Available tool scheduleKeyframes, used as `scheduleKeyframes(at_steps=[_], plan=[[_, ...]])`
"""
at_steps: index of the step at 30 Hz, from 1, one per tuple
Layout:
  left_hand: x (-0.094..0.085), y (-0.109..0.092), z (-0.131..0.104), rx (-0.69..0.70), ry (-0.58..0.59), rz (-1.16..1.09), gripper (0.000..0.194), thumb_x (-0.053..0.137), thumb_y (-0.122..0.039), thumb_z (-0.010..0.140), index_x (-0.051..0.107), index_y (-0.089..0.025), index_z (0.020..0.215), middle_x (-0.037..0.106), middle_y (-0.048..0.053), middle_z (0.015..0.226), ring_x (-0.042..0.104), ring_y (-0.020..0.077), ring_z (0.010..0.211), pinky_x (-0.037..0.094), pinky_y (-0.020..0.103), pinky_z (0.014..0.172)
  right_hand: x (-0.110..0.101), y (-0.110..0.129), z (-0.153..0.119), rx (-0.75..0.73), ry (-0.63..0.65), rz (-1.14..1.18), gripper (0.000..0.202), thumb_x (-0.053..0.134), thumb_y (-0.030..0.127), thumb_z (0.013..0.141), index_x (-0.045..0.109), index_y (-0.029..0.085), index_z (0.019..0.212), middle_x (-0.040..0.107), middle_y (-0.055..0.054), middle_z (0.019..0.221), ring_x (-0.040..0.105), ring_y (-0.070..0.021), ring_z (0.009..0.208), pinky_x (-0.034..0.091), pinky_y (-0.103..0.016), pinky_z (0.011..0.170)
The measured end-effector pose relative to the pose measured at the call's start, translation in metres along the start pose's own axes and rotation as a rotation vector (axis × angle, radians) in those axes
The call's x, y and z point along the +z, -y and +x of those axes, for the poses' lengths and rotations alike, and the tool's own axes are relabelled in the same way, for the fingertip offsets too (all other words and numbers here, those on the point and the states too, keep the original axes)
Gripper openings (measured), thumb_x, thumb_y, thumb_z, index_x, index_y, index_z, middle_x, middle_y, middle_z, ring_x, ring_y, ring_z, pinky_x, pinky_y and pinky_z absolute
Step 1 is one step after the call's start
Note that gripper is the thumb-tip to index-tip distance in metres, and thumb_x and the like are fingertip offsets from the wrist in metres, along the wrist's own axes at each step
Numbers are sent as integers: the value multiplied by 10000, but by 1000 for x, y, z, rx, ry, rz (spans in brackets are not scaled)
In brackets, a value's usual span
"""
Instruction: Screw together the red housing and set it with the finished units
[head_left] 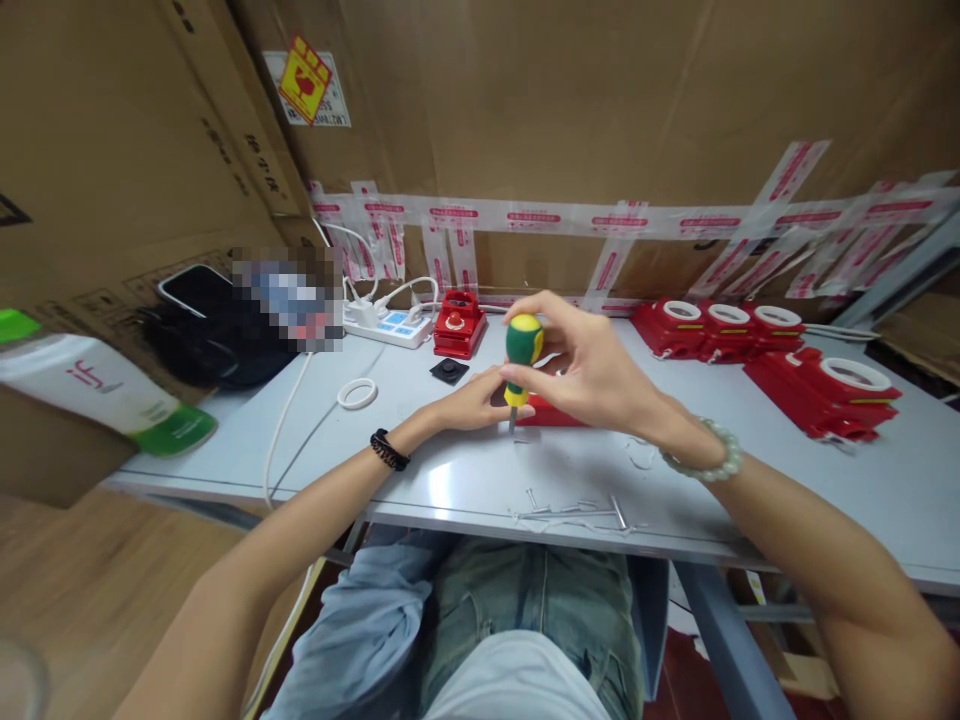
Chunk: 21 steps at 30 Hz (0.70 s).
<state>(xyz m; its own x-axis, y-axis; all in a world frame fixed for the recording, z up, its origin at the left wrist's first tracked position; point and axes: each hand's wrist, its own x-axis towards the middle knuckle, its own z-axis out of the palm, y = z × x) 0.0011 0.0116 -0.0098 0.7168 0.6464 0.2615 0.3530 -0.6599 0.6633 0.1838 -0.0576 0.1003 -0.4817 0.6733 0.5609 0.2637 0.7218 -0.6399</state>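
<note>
My right hand [596, 365] is closed around the green and yellow handle of a screwdriver [523, 342], held upright with its metal shaft pointing down. Just below and to the left, my left hand [469, 402] grips a red plastic housing [556, 414] lying low on the table, its thumb close to the screwdriver shaft. Both hands cover much of the housing, and where the tip meets it I cannot tell. Nearer the table's front edge lie several loose screws [534, 500] and a T-shaped metal rod [619, 513].
Behind my hands stands a red unit [459, 325], with a black square part [449, 371] before it and a white ring [357, 394] to the left. More red housings [810, 390] sit right. A power strip [397, 326], cables and a white-green bottle [112, 390] occupy the left.
</note>
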Motion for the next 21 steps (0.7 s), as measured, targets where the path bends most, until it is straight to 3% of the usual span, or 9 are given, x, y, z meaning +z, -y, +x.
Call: scheduleKeyframes(at_steps=[6,11,16,21], plan=[[-1,1,0,-22,24,10,437,548,-550,858,612,-153,1031,645,68,998,592,256,1011,494,405,946,15,-11,0,23,46,-59,297,663,229,783,523,208,1044,590,14,828,562,-119,685,499,-279,647],[-1,3,-1,-4,8,-20,488,556,-515,838,561,-157,1169,626,97,1124,578,268,1067,498,389,932,15,-15,-1,20,82,-105,305,647,237,793,533,209,1075,604,12,813,572,-134,699,498,-290,659],[-1,1,-2,-68,12,26,490,575,-559,846,565,-160,1131,632,93,1053,591,272,999,504,429,902,5,-9,0,1,50,-103,312,664,266,793,536,200,1070,606,3,844,580,-134,690,523,-296,643],[-1,-2,-1,-39,13,2,564,601,-546,859,489,-195,1285,620,96,1128,586,263,1026,490,440,918,-15,7,2,-21,-46,-124,343,704,318,791,561,206,1082,632,-15,876,625,-166,754,575,-341,707]])
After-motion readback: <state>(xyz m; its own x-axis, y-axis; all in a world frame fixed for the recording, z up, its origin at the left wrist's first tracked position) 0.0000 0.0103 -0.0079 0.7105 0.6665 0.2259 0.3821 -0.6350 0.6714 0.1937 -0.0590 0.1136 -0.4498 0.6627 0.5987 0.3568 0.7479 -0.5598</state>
